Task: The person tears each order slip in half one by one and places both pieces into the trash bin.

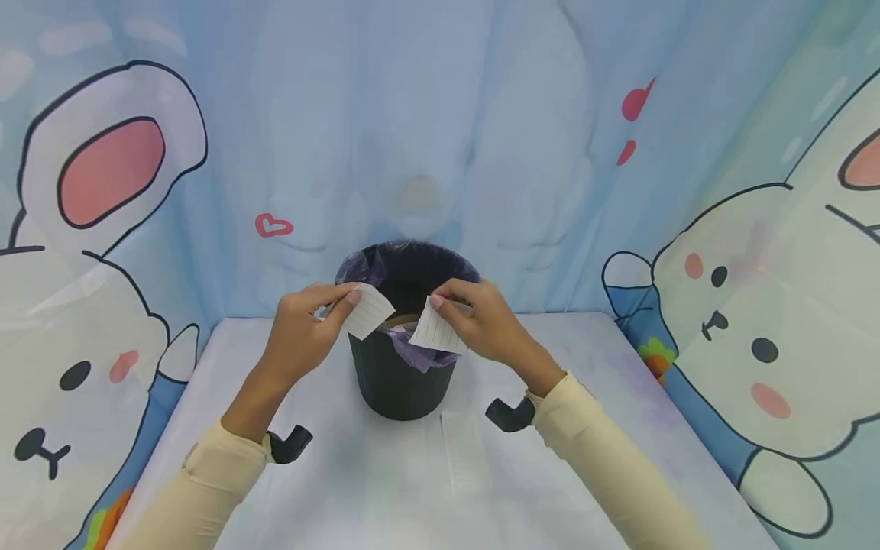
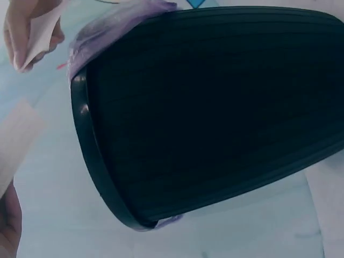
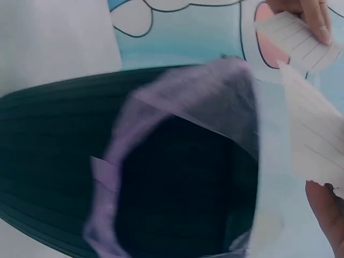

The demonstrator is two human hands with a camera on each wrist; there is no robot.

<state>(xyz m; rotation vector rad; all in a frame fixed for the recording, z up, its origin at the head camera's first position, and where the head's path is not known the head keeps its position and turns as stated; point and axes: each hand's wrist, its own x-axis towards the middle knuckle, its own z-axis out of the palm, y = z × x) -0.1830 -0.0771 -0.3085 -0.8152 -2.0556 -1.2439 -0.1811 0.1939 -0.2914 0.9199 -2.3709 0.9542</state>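
Note:
My left hand (image 1: pixel 302 332) pinches a piece of lined white paper (image 1: pixel 370 312) between thumb and fingers. Another lined piece (image 1: pixel 437 330) is pinched in my right hand (image 1: pixel 486 325); its torn edge shows in the right wrist view, where that piece of paper (image 3: pixel 316 134) hangs beside the bin. The two pieces are apart. Both are held over the front rim of a black waste bin (image 1: pixel 402 386), which stands upright. A thin purple bin liner (image 1: pixel 419 354) is folded over its rim. Something brownish shows inside, too small to make out.
A strip of white paper (image 1: pixel 464 451) lies on the white tabletop (image 1: pixel 330 489), in front of the bin and slightly right. Behind the table hangs a light blue curtain (image 1: pixel 426 114) with cartoon rabbits. Black wrist mounts (image 1: pixel 510 415) stick out from both sleeves.

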